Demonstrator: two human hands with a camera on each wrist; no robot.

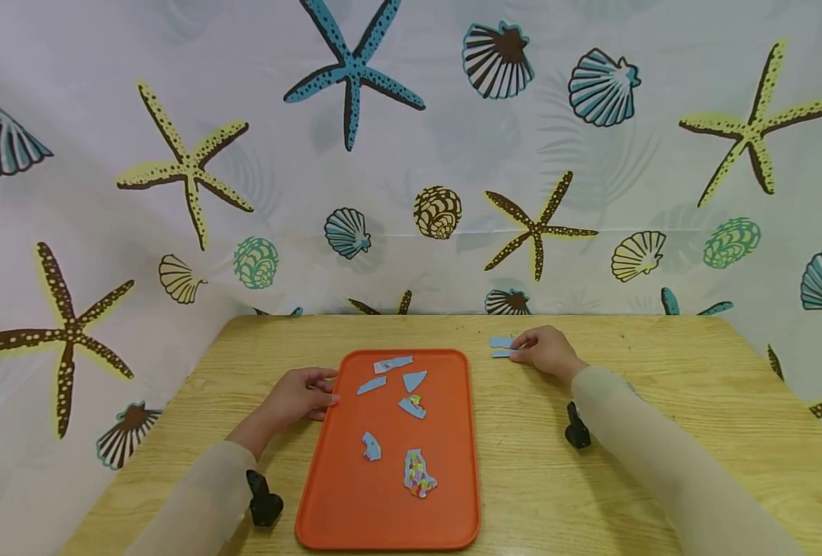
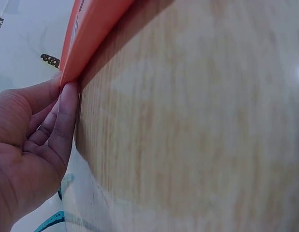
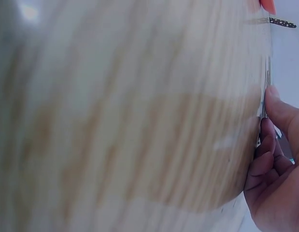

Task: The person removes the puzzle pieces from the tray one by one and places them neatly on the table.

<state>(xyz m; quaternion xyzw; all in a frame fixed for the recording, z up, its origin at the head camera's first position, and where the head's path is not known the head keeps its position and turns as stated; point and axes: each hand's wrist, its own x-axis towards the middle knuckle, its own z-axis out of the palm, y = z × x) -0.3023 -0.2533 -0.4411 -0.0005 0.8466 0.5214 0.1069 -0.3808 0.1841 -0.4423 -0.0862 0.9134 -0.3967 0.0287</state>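
To line up the blue strips (image 1: 502,342) well, R hand (image 1: 548,351) should prob. pinch lightly & slide them flat, w/ fingertips off the facing edges so the join shows; too hard a squeeze could crease them. R hand has thumb & fingers closed on the strips' near ends; can't tell if it grips one or both. L hand (image 1: 305,394) grasps the orange tray (image 1: 355,510) by its rim at 10 o'clock, thumb vs. fingers; a steady hold there should stop pcs. sliding.

Strips lie on the table (image 1: 542,479), outside the tray, betw. 1 & 2 o'clock from its centre, nearly parallel w/ a thin gap. In the tray: long torn pc. (image 1: 393,364) at 12, slim sliver (image 1: 372,385) at 11, triangle (image 1: 414,381) & part-coloured scrap (image 1: 412,407) approx. 1, small jagged bit (image 1: 372,446) approx. 9, multicoloured pc. (image 1: 420,473) at 4.

Materials: pcs. look like thin paper/card, irregular edges. Tray smooth, prob. plastic, rounded corners, raised lip. Table pale wood-grain, glossy in wrist views.
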